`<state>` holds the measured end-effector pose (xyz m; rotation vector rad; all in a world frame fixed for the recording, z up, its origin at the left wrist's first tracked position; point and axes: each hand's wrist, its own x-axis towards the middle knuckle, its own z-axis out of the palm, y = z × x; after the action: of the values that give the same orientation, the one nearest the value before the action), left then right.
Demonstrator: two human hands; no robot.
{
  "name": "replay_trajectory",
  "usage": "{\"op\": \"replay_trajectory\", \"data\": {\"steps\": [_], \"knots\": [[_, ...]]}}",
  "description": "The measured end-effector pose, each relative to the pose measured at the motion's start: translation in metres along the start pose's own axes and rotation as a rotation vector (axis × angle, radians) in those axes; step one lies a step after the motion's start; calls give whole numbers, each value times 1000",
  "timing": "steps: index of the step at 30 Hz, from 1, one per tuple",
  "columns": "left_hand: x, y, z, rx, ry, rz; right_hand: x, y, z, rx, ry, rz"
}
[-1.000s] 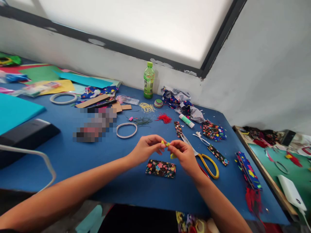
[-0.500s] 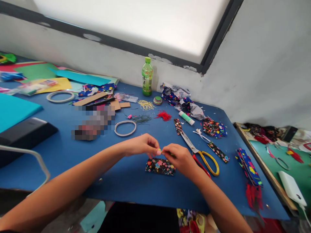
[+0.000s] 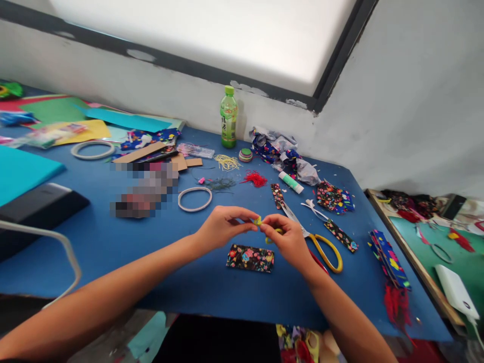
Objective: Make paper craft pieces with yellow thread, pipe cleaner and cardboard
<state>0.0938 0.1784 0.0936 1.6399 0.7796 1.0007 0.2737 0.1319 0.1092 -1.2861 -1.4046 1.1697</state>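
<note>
My left hand (image 3: 223, 229) pinches one end of a small bunched yellow cord (image 3: 257, 221) between thumb and fingertips. From the other side my right hand (image 3: 289, 239) grips the same cord, and a yellow loop of it shows under the fingers. Both hands are raised over the table with fingertips nearly meeting. Just below them lies a black floral fabric strip (image 3: 250, 258), flat on the blue table. Large scissors (image 3: 317, 244) with yellow and red handles rest partly behind my right forearm, blades slightly apart.
Yellow strings (image 3: 227, 162), red threads (image 3: 255, 178) and a white ring (image 3: 194, 199) lie beyond the hands. A glue stick (image 3: 291, 182) and fabric scraps (image 3: 335, 196) are at the right. A green bottle (image 3: 229, 118) stands by the wall. Near the right edge is a blue patterned piece (image 3: 391, 259) with a red tassel.
Both hands have shifted slightly right and up, with the fingertips now extended toward each other. More of the yellow cord shows between them, and the floral strip is less covered.
</note>
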Motion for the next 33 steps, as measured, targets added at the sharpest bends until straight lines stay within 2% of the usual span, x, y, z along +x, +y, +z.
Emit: {"op": "replay_trajectory", "data": {"steps": [8, 12, 25, 29, 33], "knots": [[4, 5, -5, 22, -113, 25, 0, -3, 0, 32, -70, 19], [5, 5, -9, 75, -178, 99, 0, -3, -1, 36, -116, 36], [2, 2, -8, 200, -247, 271, -2, -1, 4, 71, -86, 72], [0, 4, -7, 214, -195, 222, -3, 0, 7, 82, -75, 39], [0, 6, -5, 92, -146, 53, -1, 2, 7, 118, -57, 35]]}}
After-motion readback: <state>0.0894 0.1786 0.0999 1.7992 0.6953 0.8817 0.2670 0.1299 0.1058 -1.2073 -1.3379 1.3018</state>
